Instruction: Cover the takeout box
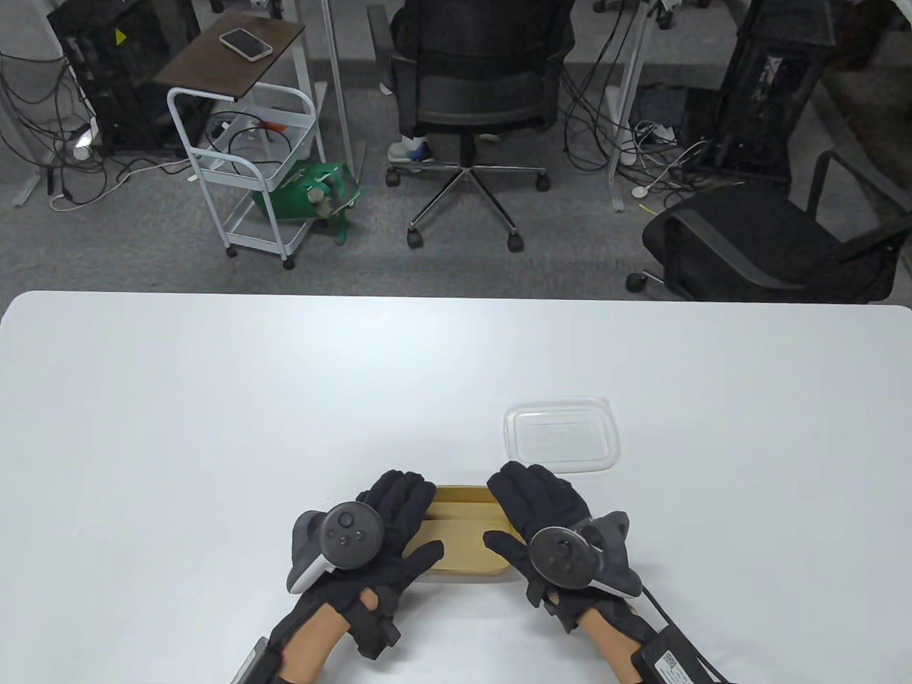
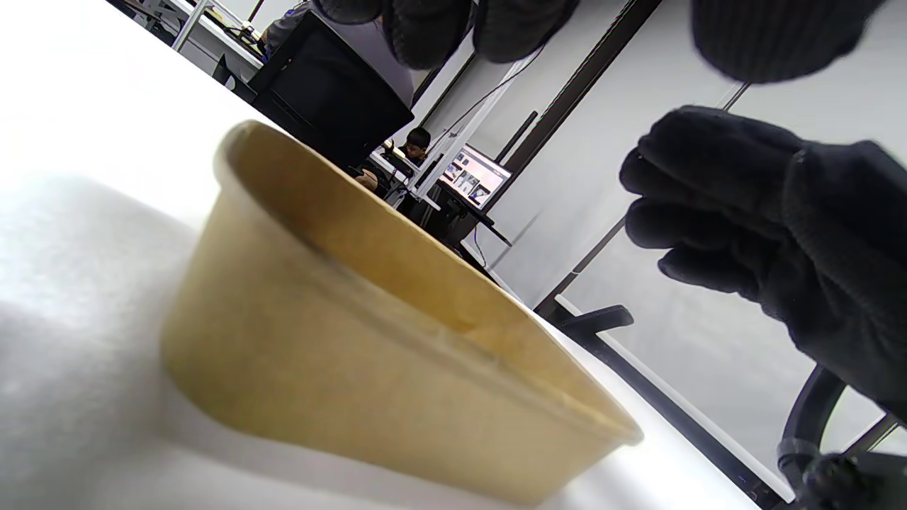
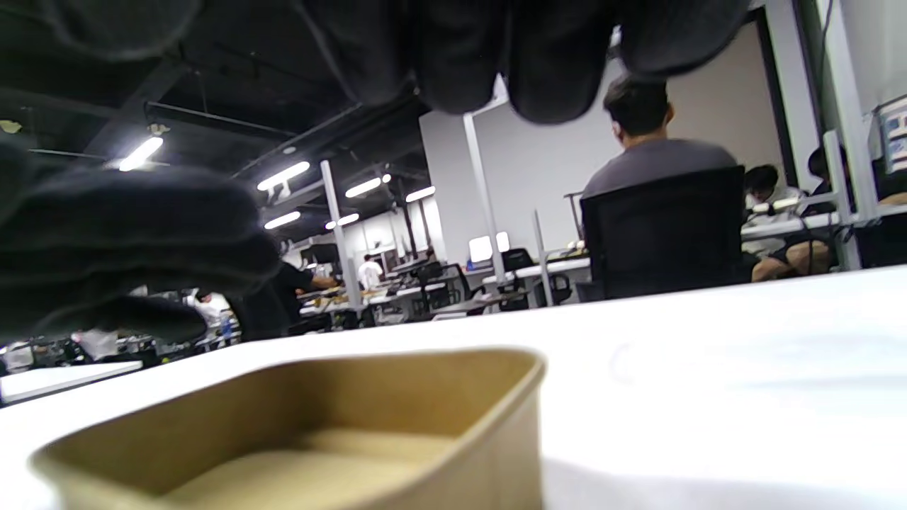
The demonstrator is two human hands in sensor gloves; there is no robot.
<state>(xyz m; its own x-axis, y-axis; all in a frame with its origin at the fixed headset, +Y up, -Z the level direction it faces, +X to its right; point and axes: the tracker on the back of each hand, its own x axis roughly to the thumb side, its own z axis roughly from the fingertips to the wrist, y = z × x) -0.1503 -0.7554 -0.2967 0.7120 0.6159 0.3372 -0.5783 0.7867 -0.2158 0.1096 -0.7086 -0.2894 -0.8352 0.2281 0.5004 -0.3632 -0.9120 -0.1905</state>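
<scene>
Both my hands, left [image 1: 388,524] and right [image 1: 538,513], hover open over the box [image 1: 463,541], gripping nothing; lid [image 1: 561,436] beyond my right fingers looks light, flimsy — I'd pinch its rim.

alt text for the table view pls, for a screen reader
Two black-gloved hands, left hand and right hand, hover over an open tan takeout box near the front edge of a white table. A clear plastic lid lies on the table just beyond the right hand.
</scene>
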